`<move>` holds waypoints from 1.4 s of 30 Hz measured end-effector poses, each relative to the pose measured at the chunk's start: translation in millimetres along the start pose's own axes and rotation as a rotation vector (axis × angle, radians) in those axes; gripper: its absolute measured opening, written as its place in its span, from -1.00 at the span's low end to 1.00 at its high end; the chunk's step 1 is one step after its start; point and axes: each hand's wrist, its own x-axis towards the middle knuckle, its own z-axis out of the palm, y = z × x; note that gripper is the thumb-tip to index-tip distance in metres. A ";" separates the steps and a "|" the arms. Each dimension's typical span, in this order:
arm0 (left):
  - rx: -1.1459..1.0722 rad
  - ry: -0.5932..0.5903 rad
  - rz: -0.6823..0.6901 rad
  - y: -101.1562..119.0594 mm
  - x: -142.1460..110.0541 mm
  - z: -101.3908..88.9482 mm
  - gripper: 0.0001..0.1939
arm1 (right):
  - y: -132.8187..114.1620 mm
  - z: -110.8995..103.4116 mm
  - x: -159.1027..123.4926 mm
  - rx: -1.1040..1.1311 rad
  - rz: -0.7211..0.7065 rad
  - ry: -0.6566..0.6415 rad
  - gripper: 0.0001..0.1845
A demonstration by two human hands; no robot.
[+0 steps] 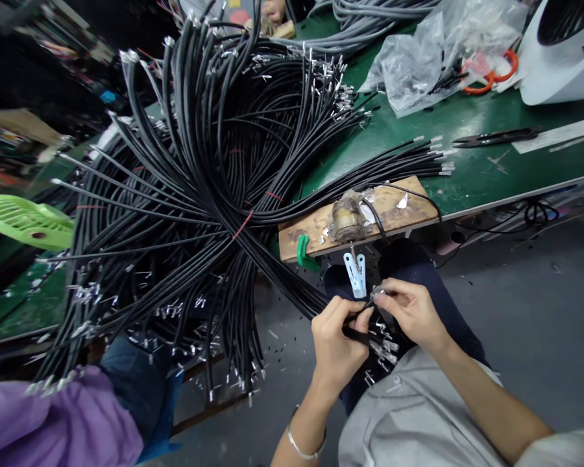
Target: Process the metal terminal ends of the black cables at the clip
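Note:
A thick bundle of black cables [292, 285] reaches from the table down to my lap, its silvery ends [384, 350] hanging below my fingers. Wrapped round one part of it is my left hand [339, 334], thumb and forefinger pinching a single cable. My right hand [411, 308] pinches that cable's silvery tip [377, 292] between thumb and fingers. Just beyond my hands, a light blue clothespin [356, 275] sits on the shaft of a small, dirty motor [348, 217]. The motor is fixed on a wooden board [296, 237] at the table edge.
Piles of black cable cover the left of the green table [472, 175]. Toward the right are orange-handled scissors [494, 74], dark snips [496, 137], plastic bags [413, 65] and a white fan-like housing [559, 78]. A green clip [306, 253] grips the board. A person in a purple top [63, 421] sits at left.

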 end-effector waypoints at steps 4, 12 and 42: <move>-0.046 -0.040 -0.019 1.5 0.6 -5.0 -0.89 | 11.0 17.1 -6.4 0.185 -0.100 0.100 -0.81; -0.111 -0.173 -0.057 -1.2 3.6 -15.8 -0.69 | 7.0 13.8 6.2 0.495 0.085 -0.041 -0.61; -0.439 0.031 0.008 -12.1 3.5 -22.8 -0.87 | -37.0 17.5 56.3 0.145 0.065 -0.134 -0.55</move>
